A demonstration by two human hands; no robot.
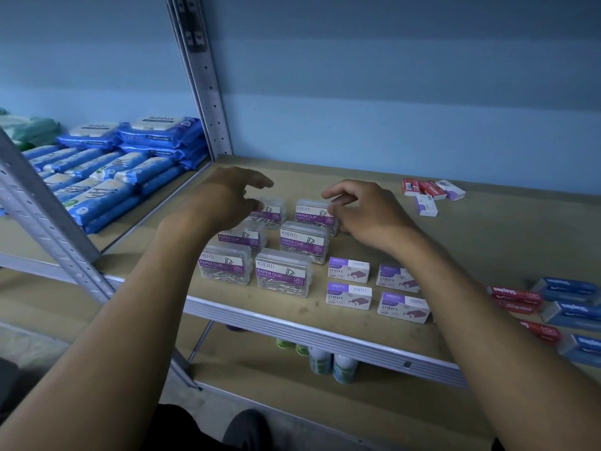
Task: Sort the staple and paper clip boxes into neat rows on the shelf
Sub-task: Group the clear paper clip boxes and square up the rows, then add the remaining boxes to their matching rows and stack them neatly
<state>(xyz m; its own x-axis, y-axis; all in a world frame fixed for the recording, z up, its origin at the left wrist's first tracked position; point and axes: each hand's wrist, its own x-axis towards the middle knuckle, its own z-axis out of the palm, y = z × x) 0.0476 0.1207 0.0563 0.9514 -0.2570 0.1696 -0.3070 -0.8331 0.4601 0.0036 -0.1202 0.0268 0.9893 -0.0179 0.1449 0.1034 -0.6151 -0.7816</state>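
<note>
Several clear paper clip boxes with purple labels stand in two columns on the wooden shelf. My right hand touches the right side of the back right paper clip box, fingers curled against it. My left hand hovers over the back left paper clip box, fingers spread, partly hiding it. To the right of the front paper clip box, white and purple staple boxes sit in two rows; my right forearm covers part of them.
Loose red and white staple boxes lie at the back right. Red and blue staple boxes lie at the right edge. Blue wipe packs fill the neighbouring shelf behind a metal upright. Bottles stand on the shelf below.
</note>
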